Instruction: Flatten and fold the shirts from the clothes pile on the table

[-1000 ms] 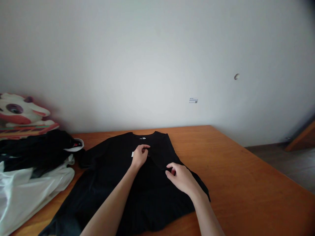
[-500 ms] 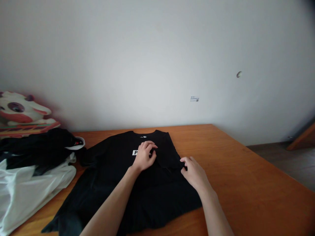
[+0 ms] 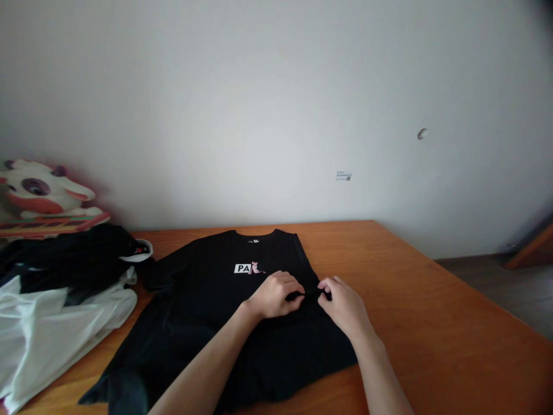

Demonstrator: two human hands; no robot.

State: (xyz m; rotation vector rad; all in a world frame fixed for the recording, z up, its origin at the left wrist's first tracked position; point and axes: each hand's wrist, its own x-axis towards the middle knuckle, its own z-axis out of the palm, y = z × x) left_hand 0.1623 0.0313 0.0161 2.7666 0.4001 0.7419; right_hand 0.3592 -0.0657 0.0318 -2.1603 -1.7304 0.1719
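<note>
A black T-shirt (image 3: pixel 207 300) lies spread on a wooden table, its collar toward the wall. On its chest is a white label print (image 3: pixel 242 268) reading "PA" beside a small pink figure. My left hand (image 3: pixel 279 295) pinches the dark cloth just below and right of the print. Close to it on the right, my right hand (image 3: pixel 341 302) is closed on the shirt's right sleeve area. A short stretch of black cloth runs between the two hands.
On the left lie black clothing (image 3: pixel 95 251) and white clothing (image 3: pixel 64 323) in a heap. Behind them stands a cow-shaped toy (image 3: pixel 47 193) with a keyboard. The wooden table (image 3: pixel 415 311) reaches back to a pale wall (image 3: pixel 259 115) with a small sticker (image 3: pixel 344 176).
My left hand has moved right and toward me, off the chest print, and has closed on the cloth near my right hand. The right hand stays in nearly the same place.
</note>
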